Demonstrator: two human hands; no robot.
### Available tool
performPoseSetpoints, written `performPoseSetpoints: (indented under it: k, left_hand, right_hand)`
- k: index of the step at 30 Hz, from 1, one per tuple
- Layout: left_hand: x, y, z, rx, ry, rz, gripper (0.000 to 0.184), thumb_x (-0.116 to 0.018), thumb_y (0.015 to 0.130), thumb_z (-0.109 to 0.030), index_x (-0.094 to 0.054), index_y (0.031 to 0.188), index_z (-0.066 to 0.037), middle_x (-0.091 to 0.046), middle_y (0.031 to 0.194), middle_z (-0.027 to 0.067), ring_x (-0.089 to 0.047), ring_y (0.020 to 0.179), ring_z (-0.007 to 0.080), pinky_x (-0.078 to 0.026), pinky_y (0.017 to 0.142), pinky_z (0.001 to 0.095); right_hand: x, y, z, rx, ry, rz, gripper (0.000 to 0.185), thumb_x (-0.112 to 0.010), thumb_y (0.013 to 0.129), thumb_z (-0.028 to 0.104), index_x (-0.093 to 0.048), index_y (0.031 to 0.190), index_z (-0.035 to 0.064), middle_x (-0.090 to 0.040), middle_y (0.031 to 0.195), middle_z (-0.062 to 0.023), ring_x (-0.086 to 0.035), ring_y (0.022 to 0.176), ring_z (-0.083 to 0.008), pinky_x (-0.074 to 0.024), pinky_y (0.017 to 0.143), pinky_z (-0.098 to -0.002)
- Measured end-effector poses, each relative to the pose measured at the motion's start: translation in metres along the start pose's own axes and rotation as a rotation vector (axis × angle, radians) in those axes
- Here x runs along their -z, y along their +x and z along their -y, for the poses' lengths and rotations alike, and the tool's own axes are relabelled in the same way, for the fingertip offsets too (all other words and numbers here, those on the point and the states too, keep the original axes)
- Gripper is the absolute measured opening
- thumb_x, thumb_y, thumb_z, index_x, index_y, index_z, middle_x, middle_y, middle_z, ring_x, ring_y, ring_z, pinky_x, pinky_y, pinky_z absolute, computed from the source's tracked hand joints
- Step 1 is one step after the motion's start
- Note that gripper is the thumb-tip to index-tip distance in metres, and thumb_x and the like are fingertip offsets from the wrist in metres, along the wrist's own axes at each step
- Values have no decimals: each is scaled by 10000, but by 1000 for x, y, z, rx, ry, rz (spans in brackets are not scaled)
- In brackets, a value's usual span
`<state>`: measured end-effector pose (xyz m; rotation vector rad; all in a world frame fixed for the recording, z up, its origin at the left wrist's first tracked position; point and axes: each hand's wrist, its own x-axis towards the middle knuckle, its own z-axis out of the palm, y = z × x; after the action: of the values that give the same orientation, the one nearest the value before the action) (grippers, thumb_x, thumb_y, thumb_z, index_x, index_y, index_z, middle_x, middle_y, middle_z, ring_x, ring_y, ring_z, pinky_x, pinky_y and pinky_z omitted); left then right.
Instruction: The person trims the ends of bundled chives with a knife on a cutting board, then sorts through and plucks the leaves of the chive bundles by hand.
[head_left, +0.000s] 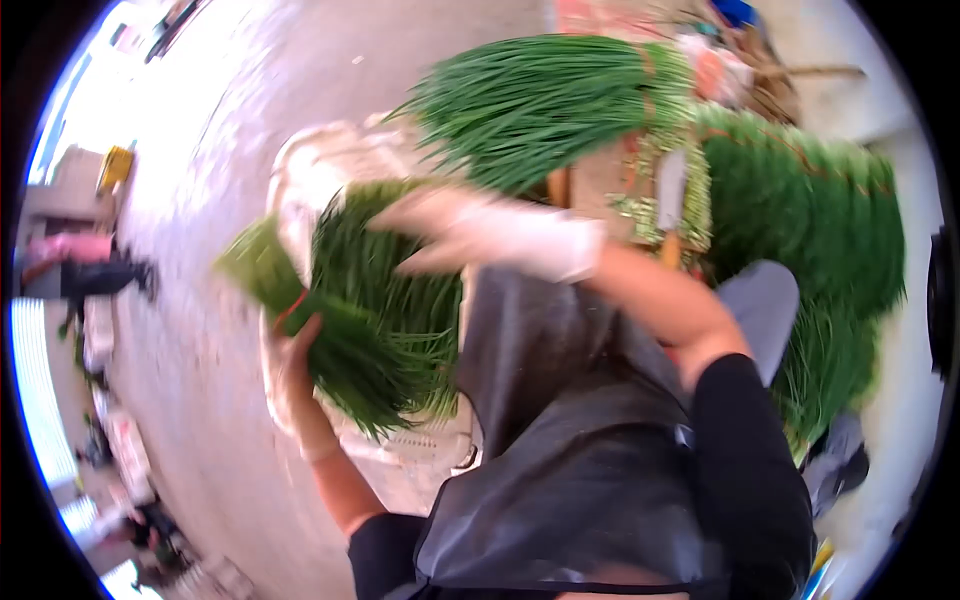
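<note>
My left hand (pixel 290 365), in a pale glove, grips a bundle of green stalks (pixel 345 345) tied with a red band near its pale end. The bundle tilts over a light-coloured crate (pixel 430 445) that holds more greens (pixel 365 260). Over those greens is my right hand (pixel 460 230), gloved in white and blurred, its fingers spread with nothing between them. A large banded bunch of long green stalks (pixel 540 95) lies beyond my right hand. A knife (pixel 672 195) rests on a board among pale trimmings (pixel 632 210).
Many tied bundles of greens (pixel 810 220) are stacked at the right, beside a pale wall (pixel 925 180). A dark apron (pixel 570 430) covers my lap. Far left, a person in pink (pixel 80 247) is near a yellow container (pixel 116 169) on the concrete floor (pixel 200 330).
</note>
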<state>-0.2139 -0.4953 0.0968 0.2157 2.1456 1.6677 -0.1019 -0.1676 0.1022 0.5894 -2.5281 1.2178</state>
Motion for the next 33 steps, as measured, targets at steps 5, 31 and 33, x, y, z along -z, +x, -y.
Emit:
performPoseSetpoints:
  k: [5,31,33]
  left_hand:
    - [-9,125,130,-84,542,-25,779,-875,577,-255,-467,1210,-56,-657,1030,128,-623,955,217,-501,804,348]
    - [-184,227,159,-124,841,-15,776,-818,689,-360,-492,1327,-61,-565,1264,174,-606,1069,298,-506,851,383]
    - [-210,149,44,-189,284,44,574,-750,785,-268,-558,1281,-51,-587,1240,141,-605,1048,212,-504,831,314]
  right_hand:
    - [138,-112,-81,-808,-142,-57,403,-592,943,212,-543,1317,69,-630,1180,-114,-605,1060,-171,-477,945,-314]
    - [298,-83,-144,-116,-1309,6,852,-796,595,181,-459,1373,91,-620,1205,-170,-628,1039,-253,-498,888,-374]
    - [299,-46,-54,-384,-1345,49,790,-740,707,306,-422,1381,43,-629,1103,-182,-622,972,-298,-491,851,-374]
